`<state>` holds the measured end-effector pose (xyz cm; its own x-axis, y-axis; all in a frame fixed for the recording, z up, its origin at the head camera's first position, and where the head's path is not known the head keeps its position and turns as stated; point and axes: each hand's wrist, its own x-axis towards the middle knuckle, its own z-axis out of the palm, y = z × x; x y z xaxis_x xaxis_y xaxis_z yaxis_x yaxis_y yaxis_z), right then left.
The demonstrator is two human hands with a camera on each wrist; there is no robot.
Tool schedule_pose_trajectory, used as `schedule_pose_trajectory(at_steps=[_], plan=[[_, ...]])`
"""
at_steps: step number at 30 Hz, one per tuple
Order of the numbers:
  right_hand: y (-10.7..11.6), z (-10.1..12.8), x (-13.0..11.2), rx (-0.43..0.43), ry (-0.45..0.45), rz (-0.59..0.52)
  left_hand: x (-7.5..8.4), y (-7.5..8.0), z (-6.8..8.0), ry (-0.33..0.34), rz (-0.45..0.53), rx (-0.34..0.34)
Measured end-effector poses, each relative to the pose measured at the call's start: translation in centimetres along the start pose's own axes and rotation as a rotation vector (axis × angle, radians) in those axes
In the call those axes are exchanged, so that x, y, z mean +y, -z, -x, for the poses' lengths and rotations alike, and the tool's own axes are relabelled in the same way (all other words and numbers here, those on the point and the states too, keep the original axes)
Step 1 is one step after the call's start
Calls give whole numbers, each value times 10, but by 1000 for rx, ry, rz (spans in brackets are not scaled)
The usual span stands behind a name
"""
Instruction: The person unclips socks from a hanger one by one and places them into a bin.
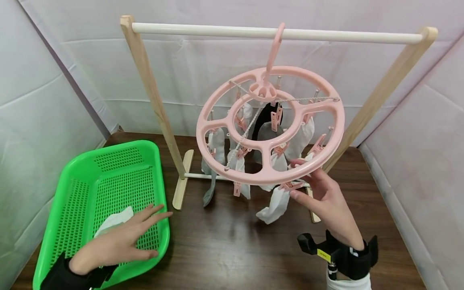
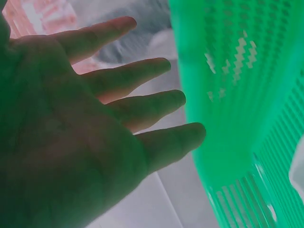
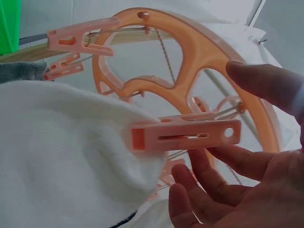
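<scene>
My left hand [image 1: 123, 237] is spread over the green basket [image 1: 164, 225], fingers straight and holding nothing. Beneath it, a white cloth piece [image 1: 115, 219] lies in the basket, partly covered by the hand. A round pink clip hanger [image 1: 266, 177] hangs by its hook from a white rod. My right hand [image 1: 328, 201] is at its front right rim, fingers loosely bent around a pink clothespin [image 3: 190, 135]. In the right wrist view the thumb stands apart from that clothespin, and the fingertips are just below it. The clothespin grips a white sock [image 1: 277, 205], which dangles down.
Several grey, white and black socks hang from other clips, among them a grey one [image 1: 217, 145] at the left. A wooden stand [image 1: 154, 94] carries the white rod [image 1: 217, 31] over the brown table [image 1: 224, 249]. Pale cloth walls [image 1: 417, 133] enclose the table.
</scene>
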<state>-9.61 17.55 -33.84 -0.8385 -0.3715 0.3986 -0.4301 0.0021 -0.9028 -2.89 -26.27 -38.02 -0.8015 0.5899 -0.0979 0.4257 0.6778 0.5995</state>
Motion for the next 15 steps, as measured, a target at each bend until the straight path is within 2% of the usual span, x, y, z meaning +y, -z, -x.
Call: schedule_pose_trajectory(at_steps=[3,6,15], plan=[[-3,-2,6,-53,-17,1,8,-8,0,-41,2,2],[-6,-3,11,-87,-22,4,14,-16,4,-50,-3,7],[-13,4,9,-38,-85,64,22,-36,13,-24,68,-31]])
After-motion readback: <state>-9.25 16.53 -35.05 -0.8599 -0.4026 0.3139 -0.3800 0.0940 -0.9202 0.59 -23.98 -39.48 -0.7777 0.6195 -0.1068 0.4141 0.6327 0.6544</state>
